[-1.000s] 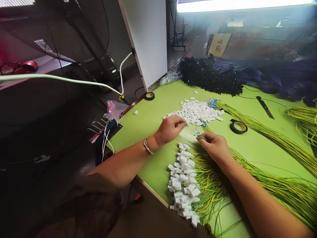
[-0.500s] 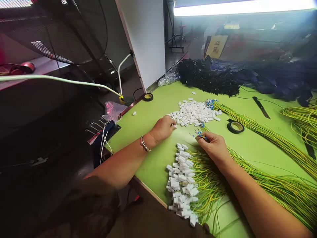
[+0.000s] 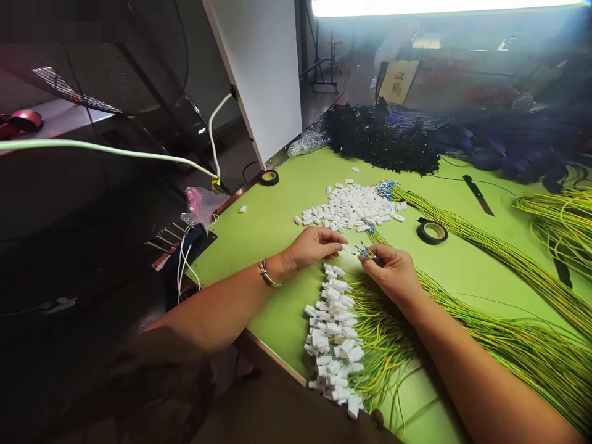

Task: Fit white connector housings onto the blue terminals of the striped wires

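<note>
Between thumb and fingertips, my left hand (image 3: 314, 248) pinches a small white connector housing (image 3: 344, 247), mostly covered by the fingers. Right beside it, my right hand (image 3: 391, 271) grips several yellow-green wires whose blue-banded metal terminals (image 3: 365, 251) stick out toward the housing. One terminal reaches up to the housing; whether it is inside I cannot tell. Beyond both hands lies a heap of loose white housings (image 3: 354, 206). Nearer my body, a row of wired white connectors (image 3: 335, 336) lies along the table, with yellow-green wires (image 3: 386, 342) running off to the right under my right forearm.
Black tape rolls lie at the right (image 3: 432, 232) and on the left edge (image 3: 269, 178) of the green table (image 3: 272, 225). A dark blade (image 3: 478, 196) and a yellow-green wire bundle (image 3: 490, 253) are to the right. Black-ended cables (image 3: 383, 139) pile up behind.
My left hand has moved right from the edge of the heap to the wire ends, carrying a white housing. My right hand still holds the wires. The view has shifted slightly.
</note>
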`<state>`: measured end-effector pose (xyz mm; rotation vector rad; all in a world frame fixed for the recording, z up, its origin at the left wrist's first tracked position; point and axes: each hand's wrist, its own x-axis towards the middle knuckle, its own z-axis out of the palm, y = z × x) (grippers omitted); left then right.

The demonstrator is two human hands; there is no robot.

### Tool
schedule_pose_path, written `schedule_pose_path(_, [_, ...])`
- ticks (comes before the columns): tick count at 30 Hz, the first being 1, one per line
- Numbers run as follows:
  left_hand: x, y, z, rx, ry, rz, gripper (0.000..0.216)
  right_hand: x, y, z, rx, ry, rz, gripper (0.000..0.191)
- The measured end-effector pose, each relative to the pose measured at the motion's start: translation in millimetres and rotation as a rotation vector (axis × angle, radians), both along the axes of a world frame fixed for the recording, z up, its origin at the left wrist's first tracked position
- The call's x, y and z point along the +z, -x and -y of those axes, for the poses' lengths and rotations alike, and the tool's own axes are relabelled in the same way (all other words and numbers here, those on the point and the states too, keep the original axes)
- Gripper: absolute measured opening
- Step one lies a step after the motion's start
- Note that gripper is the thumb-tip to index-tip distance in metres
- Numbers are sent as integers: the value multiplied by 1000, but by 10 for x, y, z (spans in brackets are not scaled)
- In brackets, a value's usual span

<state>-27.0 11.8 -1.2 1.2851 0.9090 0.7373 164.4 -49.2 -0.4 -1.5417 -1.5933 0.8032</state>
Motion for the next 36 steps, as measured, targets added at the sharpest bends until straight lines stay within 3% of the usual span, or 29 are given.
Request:
schedule_pose_path(13, [-5,21,0,-53,-60,-65,20,-52,-29,22,-6,-59,178,16])
schedule_pose_path(27, [13,-44,83,-64,56,-43,23,-85,-33,-1,40,-59,169,15])
schedule_pose_path(36, [62,-107,144,-34,66,-80,10,-66,-20,-1,114,-37,165,13])
